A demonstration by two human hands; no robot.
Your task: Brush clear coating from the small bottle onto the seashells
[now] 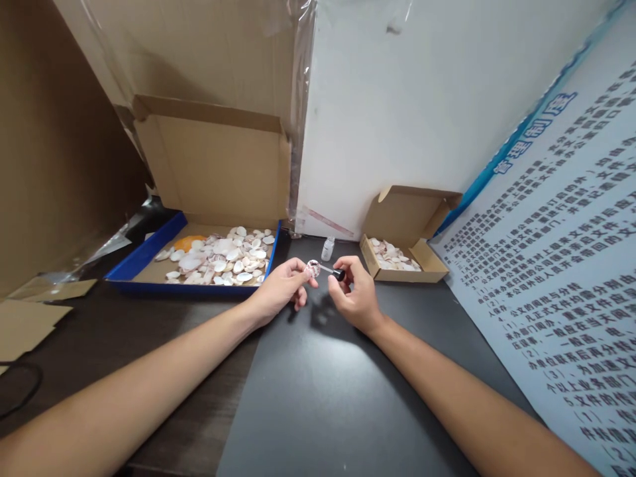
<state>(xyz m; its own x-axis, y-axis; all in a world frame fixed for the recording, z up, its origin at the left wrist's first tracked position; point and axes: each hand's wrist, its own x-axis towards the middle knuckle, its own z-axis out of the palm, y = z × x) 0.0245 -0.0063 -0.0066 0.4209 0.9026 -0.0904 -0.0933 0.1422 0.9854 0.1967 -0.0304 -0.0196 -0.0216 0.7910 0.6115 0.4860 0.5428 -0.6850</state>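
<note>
Far to the left of the grip, an open blue-edged cardboard box (149,255) holds a loose heap of pale seashells (223,255), its flap standing up behind them. The left hand (278,291) pinches a single small shell (313,267) between thumb and fingertips, raised above the dark tabletop (318,391). Touching that shell from the right is the tip of a thin brush (326,268), whose black cap-handle (338,274) is clamped in the fingers of the right hand (355,298). Just behind the grip stands a small clear bottle (327,248), uncapped. Further right sits a smaller cardboard box (402,258) with a few more shells.

The shell is held only by its edges, so a firm stroke of the brush could twist it loose and drop it. The open bottle stands close behind both hands; a knuckle pulling back could tip it and spill it across the tabletop.
</note>
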